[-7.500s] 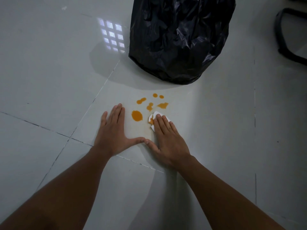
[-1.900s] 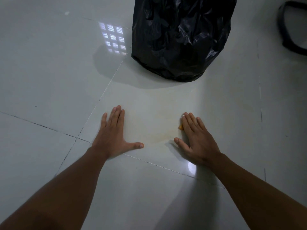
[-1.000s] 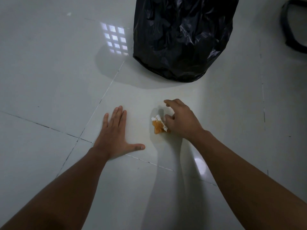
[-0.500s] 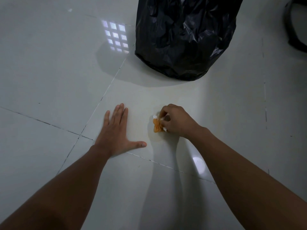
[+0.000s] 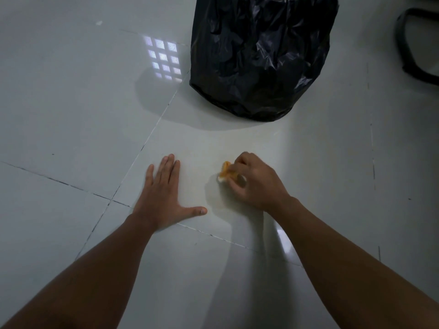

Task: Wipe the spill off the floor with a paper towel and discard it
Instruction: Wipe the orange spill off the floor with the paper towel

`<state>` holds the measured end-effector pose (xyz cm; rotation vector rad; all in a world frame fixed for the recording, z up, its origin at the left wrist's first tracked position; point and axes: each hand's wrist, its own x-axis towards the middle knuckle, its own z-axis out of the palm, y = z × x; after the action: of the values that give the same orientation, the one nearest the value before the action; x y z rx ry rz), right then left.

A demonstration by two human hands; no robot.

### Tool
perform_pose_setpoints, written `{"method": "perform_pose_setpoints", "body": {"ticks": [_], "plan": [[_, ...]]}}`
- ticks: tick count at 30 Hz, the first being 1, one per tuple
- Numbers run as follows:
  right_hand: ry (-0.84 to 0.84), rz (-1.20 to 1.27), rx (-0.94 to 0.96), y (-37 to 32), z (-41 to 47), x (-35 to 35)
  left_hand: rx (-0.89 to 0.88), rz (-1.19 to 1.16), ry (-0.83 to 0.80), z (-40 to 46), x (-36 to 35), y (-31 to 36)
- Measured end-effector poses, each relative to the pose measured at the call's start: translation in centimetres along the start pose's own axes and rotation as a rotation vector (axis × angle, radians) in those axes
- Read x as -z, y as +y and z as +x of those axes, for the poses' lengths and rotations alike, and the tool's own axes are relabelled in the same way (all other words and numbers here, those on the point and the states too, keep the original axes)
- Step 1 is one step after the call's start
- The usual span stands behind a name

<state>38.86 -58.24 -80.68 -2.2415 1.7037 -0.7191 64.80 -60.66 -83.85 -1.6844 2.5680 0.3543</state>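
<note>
A pale, glossy tiled floor (image 5: pixel 71 110) fills the view, crossed by thin dark grout lines and carrying a small grid-shaped reflection of light at the far left of a black bin bag (image 5: pixel 263 55). The bag stands upright at the far side, crinkled and shiny, casting a soft shadow toward the left. A dark curved object (image 5: pixel 408 43) sits at the right edge, too cut off to identify. Two bare forearms reach in from the near edge. The left hand (image 5: pixel 164 198) lies flat on the tile, palm down, fingers together and thumb spread out to the right. The right hand (image 5: pixel 254 181) is curled, its fingertips pinching a crumpled paper towel (image 5: pixel 225 172), stained orange, just beside the floor between the two hands and nearer than the bag. A faint yellowish smear (image 5: pixel 213 148) shows on the tile around it
</note>
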Motion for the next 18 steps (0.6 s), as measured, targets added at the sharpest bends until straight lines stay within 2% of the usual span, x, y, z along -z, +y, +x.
{"method": "perform_pose_setpoints", "body": {"ticks": [4,6,9,11,14,18], "plan": [[0.113,-0.034,-0.146,0.3,-1.2,-0.8,0.009,0.01,0.009,0.1,-0.2,0.0],[0.015,-0.034,-0.201,0.2,-1.0,-1.0,0.008,0.016,0.008,0.1,-0.2,0.0],[-0.227,-0.08,-0.077,-0.5,-1.2,-1.6,0.0,0.013,0.012,0.0,-0.3,0.0],[-0.32,-0.105,-0.023,-1.2,-1.7,-2.2,0.001,0.018,0.009,0.0,-0.3,0.0],[-0.367,-0.105,-0.014,-1.6,-2.3,-3.1,-0.007,0.029,-0.004,0.0,-0.3,0.0],[-0.421,-0.11,0.122,-2.3,-3.4,-3.4,-0.035,0.05,-0.046,-0.1,-0.1,-0.3]]}}
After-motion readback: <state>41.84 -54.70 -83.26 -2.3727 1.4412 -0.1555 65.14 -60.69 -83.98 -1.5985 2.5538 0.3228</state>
